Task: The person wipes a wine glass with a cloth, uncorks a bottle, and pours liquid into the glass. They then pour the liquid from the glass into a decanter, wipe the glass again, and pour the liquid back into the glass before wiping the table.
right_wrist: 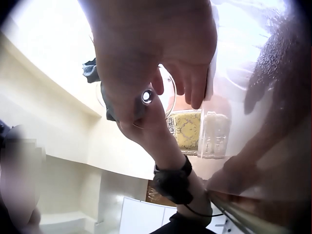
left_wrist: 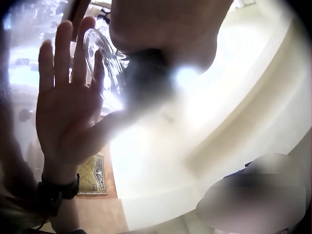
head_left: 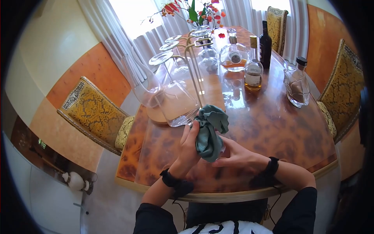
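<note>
My left hand point(head_left: 187, 147) grips a dark green cloth point(head_left: 210, 142), which is bunched up over a clear drinking glass point(head_left: 222, 149). From the other side my right hand point(head_left: 235, 154) holds the glass low down, thumb and fingers either side of it. The left wrist view shows the round edge of the glass point(left_wrist: 100, 68) between the thumb and forefinger of the right hand point(left_wrist: 73, 112), the other fingers extended. The right wrist view has the cloth point(right_wrist: 111, 107) by the left hand point(right_wrist: 153, 119). Most of the glass is hidden by cloth and hands.
Just ahead stands a brass rack point(head_left: 191, 58) with upturned stemmed glasses point(head_left: 161, 57) on a wooden board point(head_left: 156, 115). A clear decanter point(head_left: 150, 91) is at its left. Bottles point(head_left: 253, 74) and a stoppered decanter point(head_left: 298, 85) stand on the glossy table point(head_left: 265, 132). Chairs point(head_left: 91, 109) flank it.
</note>
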A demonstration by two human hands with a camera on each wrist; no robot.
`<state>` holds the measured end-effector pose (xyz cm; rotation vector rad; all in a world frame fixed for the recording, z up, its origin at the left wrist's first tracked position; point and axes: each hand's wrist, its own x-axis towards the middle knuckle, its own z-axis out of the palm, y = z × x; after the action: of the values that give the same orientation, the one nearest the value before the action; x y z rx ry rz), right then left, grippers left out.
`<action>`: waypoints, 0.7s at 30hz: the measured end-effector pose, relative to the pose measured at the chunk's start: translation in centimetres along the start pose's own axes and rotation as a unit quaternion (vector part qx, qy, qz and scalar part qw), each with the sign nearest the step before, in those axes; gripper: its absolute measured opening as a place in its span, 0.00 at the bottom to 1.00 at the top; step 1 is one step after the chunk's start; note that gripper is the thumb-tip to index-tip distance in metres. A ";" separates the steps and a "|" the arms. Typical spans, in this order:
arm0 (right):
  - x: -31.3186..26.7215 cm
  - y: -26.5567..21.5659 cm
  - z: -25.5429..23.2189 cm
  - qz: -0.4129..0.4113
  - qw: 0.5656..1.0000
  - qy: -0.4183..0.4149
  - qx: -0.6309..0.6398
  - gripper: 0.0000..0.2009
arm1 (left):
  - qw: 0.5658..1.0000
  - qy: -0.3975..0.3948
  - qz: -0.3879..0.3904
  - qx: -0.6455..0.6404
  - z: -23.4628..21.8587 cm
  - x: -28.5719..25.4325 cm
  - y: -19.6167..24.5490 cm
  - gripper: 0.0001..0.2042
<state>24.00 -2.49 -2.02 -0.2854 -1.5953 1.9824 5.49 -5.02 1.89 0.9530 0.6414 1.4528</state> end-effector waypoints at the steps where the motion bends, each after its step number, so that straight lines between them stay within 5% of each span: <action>1: 0.0 -0.6 0.0 0.002 1.000 0.003 0.013 0.33 | 1.000 -0.001 0.000 0.001 0.4 0.3 0.0 0.21; 10: -1.6 -1.5 -2.5 -0.063 0.988 0.039 -0.138 0.34 | 0.974 -0.097 0.069 0.193 -0.6 2.0 -1.2 0.22; 12: -1.9 -1.8 -2.6 -0.083 0.979 0.040 -0.183 0.35 | 0.924 -0.133 0.104 0.342 -0.5 2.1 -0.7 0.21; 19: -2.4 -1.6 -3.1 -0.131 0.930 0.106 -0.326 0.31 | 0.952 -0.165 0.018 0.256 -1.5 1.8 -0.4 0.30; 21: -2.4 -1.5 -2.7 -0.126 0.929 0.111 -0.330 0.30 | 0.891 -0.252 0.052 0.374 -1.9 2.2 0.3 0.39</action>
<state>27.80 -1.42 -1.75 -0.5111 -1.9837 1.1283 3.84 -2.63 1.55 1.9142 0.7728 0.9589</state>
